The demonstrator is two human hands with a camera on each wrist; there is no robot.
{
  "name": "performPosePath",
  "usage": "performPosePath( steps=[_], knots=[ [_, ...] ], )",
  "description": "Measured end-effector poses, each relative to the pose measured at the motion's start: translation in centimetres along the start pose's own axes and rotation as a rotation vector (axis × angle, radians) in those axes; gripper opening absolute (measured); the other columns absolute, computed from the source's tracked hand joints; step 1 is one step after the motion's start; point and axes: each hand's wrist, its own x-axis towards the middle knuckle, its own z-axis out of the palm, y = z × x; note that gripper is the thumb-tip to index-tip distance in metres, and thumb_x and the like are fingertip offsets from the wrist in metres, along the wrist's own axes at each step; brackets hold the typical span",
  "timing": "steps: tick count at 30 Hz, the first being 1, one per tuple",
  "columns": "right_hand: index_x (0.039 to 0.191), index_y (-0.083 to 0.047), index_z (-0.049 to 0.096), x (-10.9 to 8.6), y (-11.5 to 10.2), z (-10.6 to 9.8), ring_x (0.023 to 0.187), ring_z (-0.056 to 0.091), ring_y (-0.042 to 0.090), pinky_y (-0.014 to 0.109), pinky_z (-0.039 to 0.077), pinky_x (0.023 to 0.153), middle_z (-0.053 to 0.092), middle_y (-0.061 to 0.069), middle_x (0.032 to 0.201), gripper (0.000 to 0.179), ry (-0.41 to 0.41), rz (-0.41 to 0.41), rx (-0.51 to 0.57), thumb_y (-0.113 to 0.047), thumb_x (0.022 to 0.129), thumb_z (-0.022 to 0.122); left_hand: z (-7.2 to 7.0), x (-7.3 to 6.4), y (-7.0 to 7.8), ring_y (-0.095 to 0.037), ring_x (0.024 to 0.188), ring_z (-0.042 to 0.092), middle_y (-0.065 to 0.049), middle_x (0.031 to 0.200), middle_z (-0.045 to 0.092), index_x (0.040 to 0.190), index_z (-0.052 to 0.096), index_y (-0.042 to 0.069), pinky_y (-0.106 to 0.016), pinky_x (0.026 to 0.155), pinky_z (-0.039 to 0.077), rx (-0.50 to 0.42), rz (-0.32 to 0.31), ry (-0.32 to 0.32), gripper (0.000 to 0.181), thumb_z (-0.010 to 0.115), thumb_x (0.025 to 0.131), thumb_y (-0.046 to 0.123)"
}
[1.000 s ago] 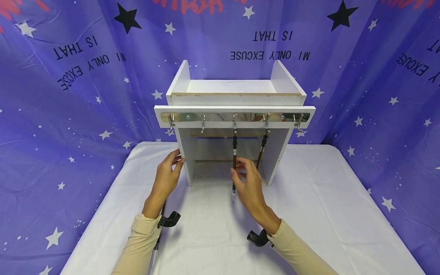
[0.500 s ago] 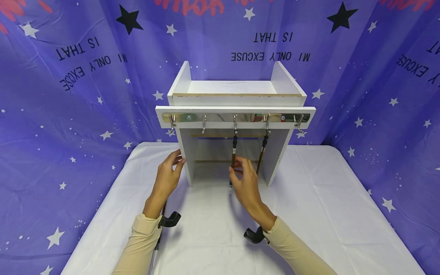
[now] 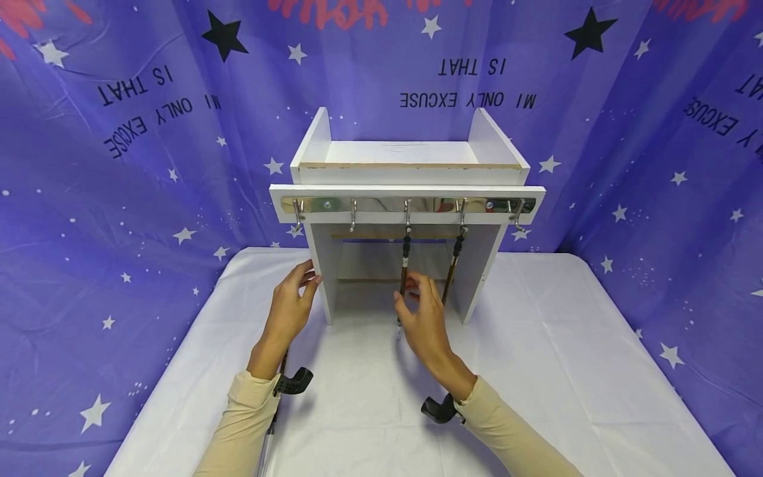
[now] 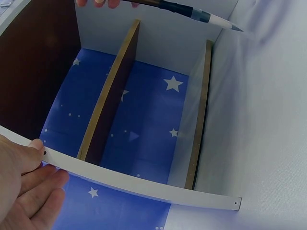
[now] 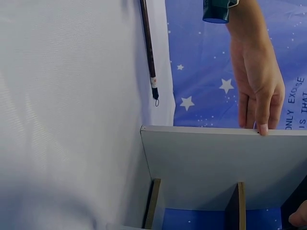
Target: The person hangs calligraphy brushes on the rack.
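Note:
A white shelf unit (image 3: 306, 175) carries a rail with several metal hooks (image 3: 354, 215). My left hand (image 3: 289, 307) grips the front edge of its left side panel, thumb on one face and fingers behind, as the left wrist view shows. From the middle hook a calligraphy brush (image 3: 406, 250) hangs by its loop, tip down. My right hand (image 3: 428, 324) pinches its shaft between thumb and fingers; the brush tilts slightly left at the bottom. Its pale tip (image 4: 220, 22) shows in the left wrist view. A second brush (image 3: 456, 255) hangs one hook to the right, partly behind my right hand.
Another brush (image 5: 149, 52) lies on the white tablecloth (image 3: 536, 371), partly under my left forearm. Black wrist mounts (image 3: 295, 382) project from both wrists. Inside the unit are crosswise boards (image 4: 108, 96). A purple star-patterned curtain (image 3: 149, 218) surrounds the table.
My right hand has shifted slightly left, and the lower end of the middle brush has swung left with it. My left hand stays on the side panel.

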Motion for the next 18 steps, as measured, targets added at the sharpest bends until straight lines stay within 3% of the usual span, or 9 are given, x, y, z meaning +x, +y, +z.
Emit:
performPosePath(
  steps=[11, 16, 18],
  knots=[
    [0.147, -0.003, 0.045, -0.8, -1.2, -1.2, 0.129, 0.056, 0.028, 0.042, 0.054, 0.108, 0.053, 0.015, 0.140, 0.060, 0.036, -0.062, -0.056, -0.009, 0.096, 0.077, -0.2, 0.0, 0.3, -0.042, 0.117, 0.071, -0.023, 0.133, 0.069, 0.141, 0.060, -0.002, -0.053, 0.105, 0.056, -0.010, -0.021, -0.017, 0.037, 0.063, 0.107, 0.011],
    [0.147, -0.002, 0.048, -1.4, -1.8, -2.8, 0.126, 0.057, 0.031, 0.045, 0.053, 0.103, 0.054, 0.018, 0.137, 0.063, 0.120, -0.188, -0.097, -0.007, 0.093, 0.080, -0.1, 0.0, 0.3, -0.042, 0.117, 0.071, -0.023, 0.134, 0.068, 0.142, 0.060, -0.002, -0.053, 0.106, 0.056, -0.008, -0.020, -0.020, 0.038, 0.063, 0.107, 0.011],
    [0.143, -0.001, 0.051, -1.5, -1.8, -3.5, 0.123, 0.059, 0.031, 0.039, 0.053, 0.102, 0.057, 0.018, 0.133, 0.060, 0.163, -0.246, -0.100, -0.004, 0.092, 0.081, -0.1, 0.0, 0.3, -0.042, 0.117, 0.070, -0.023, 0.134, 0.068, 0.142, 0.060, -0.002, -0.053, 0.106, 0.055, -0.008, -0.022, -0.020, 0.038, 0.063, 0.107, 0.012]
  ],
)
